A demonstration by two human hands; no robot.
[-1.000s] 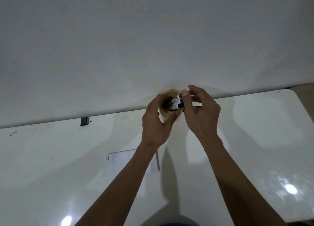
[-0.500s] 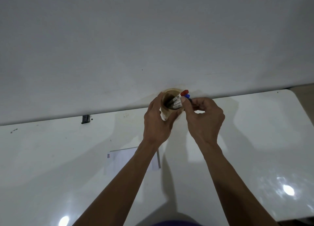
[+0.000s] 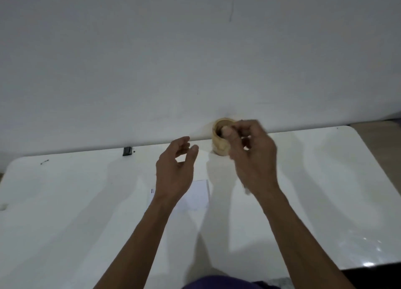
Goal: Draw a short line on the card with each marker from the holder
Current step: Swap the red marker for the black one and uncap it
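White table against a wall. Left hand hovers open, empty, over the card. Right hand, blurred at the holder; grip unclear.

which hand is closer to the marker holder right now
Right. The right hand overlaps the holder, fingers at its rim; the left hand hangs open, apart to its left.

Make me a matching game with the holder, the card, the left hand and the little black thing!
Things:
1. holder
2. card
3. left hand
4. little black thing

Descriptions:
A. white, lying flat on the table
B. open, holding nothing
C. tan, standing against the wall
D. at the table's far edge, left of both hands

Pairs: 1-C, 2-A, 3-B, 4-D
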